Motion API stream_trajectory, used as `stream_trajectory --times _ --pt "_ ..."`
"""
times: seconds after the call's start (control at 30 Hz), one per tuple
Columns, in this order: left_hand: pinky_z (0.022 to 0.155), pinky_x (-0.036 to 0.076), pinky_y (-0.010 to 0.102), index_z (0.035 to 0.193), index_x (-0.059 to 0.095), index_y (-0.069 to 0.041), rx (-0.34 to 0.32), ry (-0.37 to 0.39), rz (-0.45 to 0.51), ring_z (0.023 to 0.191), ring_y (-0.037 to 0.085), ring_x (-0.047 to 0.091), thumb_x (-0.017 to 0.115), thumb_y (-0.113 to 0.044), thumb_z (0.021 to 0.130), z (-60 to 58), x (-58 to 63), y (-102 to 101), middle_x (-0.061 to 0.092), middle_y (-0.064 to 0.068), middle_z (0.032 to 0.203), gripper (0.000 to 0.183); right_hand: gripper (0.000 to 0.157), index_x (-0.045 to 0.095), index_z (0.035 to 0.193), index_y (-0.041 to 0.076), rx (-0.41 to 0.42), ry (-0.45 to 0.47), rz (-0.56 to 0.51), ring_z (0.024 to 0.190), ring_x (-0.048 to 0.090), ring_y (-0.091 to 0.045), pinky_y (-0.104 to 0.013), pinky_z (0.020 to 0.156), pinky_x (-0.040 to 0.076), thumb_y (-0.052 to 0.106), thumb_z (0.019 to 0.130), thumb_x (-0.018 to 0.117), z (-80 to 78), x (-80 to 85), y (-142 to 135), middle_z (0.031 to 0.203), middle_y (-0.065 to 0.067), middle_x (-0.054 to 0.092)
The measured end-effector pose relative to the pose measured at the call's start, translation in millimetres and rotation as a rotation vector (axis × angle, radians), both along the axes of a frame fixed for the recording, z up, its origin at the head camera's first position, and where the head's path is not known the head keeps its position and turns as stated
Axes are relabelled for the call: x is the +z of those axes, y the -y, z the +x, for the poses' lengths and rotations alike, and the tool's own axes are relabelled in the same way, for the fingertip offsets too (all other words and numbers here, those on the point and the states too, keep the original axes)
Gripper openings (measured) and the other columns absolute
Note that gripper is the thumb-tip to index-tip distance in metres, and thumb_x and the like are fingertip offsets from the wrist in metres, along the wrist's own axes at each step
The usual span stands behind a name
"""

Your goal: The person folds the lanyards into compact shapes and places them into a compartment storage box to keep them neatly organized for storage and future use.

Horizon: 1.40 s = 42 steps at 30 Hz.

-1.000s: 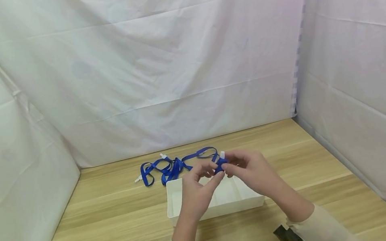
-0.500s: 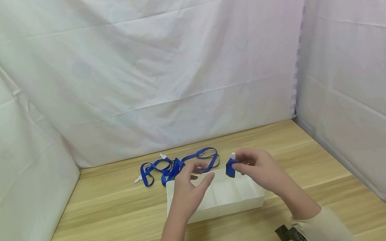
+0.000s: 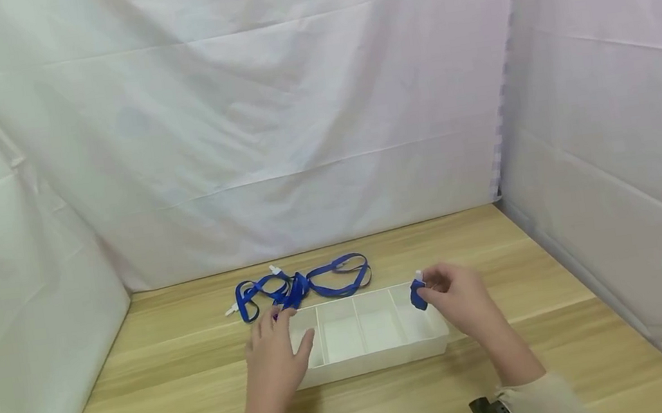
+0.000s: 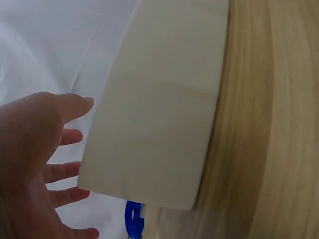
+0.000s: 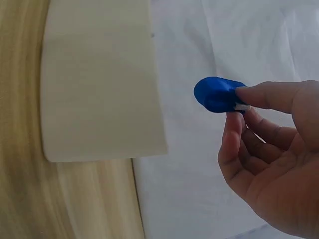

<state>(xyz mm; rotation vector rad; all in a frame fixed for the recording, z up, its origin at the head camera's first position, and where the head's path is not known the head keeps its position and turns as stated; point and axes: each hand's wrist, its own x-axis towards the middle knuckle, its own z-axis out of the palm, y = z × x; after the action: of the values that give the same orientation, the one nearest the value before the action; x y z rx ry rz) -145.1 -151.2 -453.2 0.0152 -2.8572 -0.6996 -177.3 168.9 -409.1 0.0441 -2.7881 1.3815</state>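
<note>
My right hand [image 3: 462,297] pinches a folded blue lanyard [image 3: 417,295] between thumb and fingers, over the right end compartment of a white divided box [image 3: 377,362]. A white clip sticks up from the top of the fold. In the right wrist view the wound blue strap [image 5: 215,93] shows as a short, flat loop. My left hand [image 3: 271,361] is at the box's left end with fingers spread. The left wrist view shows that hand [image 4: 35,159] holding nothing, its fingertips right by the box's end edge. Part of the left compartment is hidden behind it.
Several unfolded blue lanyards [image 3: 342,290] with white clips lie tangled on the wooden table [image 3: 170,367], just behind the box. White cloth [image 3: 296,134] hangs behind and on both sides of the table.
My left hand let go of the folded lanyard and moved left to the box's end. My right hand carried the lanyard right and slightly down, over the right compartment.
</note>
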Motion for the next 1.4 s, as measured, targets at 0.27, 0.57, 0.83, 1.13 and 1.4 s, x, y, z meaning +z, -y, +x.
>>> stream_trajectory --times 0.27,0.57,0.83,1.13,1.4 --pt "0.114 0.034 0.081 0.164 0.034 -0.006 0.027 0.121 -0.004 0.155 0.057 0.031 0.063 -0.056 0.103 2.0 -19.9 16 0.026 0.031 0.17 0.084 0.023 0.074 0.118 0.001 -0.038 0.03 0.029 0.089 0.068 -0.023 -0.032 0.074 0.058 0.014 0.098 0.073 -1.2 -16.1 1 0.106 -0.012 0.076" --pt "0.113 0.03 0.085 0.17 0.012 0.0 -0.009 0.278 0.026 0.158 0.058 0.022 0.052 -0.071 0.102 1.0 -20.7 20 0.016 0.029 0.176 0.106 0.015 0.077 0.108 0.003 -0.027 -0.01 0.12 0.109 0.067 -0.034 -0.054 0.096 0.058 0.008 0.094 0.077 -0.8 -24.6 10 0.101 -0.008 0.078" --pt "0.111 0.028 0.088 0.171 0.005 -0.006 -0.029 0.35 -0.022 0.158 0.057 0.023 0.045 -0.076 0.101 -2.0 -18.0 19 0.011 0.025 0.178 0.107 0.01 0.078 0.1 0.005 -0.011 -0.045 0.19 0.096 0.066 -0.025 -0.044 0.085 0.057 0.006 0.091 0.078 -2.0 -29.4 11 0.096 -0.005 0.078" --pt "0.105 0.037 0.086 0.171 0.002 -0.007 -0.043 0.398 -0.015 0.153 0.061 0.03 0.046 -0.076 0.102 -5.7 -14.6 20 0.02 0.036 0.171 0.107 0.013 0.076 0.102 0.001 0.041 0.066 0.327 0.081 0.066 -0.02 -0.036 0.072 0.059 0.006 0.09 0.076 -7.6 -15.2 15 0.093 -0.009 0.076" --pt "0.105 0.037 0.086 0.171 -0.005 -0.009 -0.055 0.45 0.053 0.152 0.065 0.027 0.051 -0.074 0.1 -6.9 -9.7 19 0.017 0.04 0.17 0.111 0.033 0.071 0.126 0.005 0.114 0.154 0.528 0.076 0.062 -0.021 -0.034 0.064 0.053 0.006 0.094 0.068 -19.4 -1.0 29 0.1 -0.011 0.076"
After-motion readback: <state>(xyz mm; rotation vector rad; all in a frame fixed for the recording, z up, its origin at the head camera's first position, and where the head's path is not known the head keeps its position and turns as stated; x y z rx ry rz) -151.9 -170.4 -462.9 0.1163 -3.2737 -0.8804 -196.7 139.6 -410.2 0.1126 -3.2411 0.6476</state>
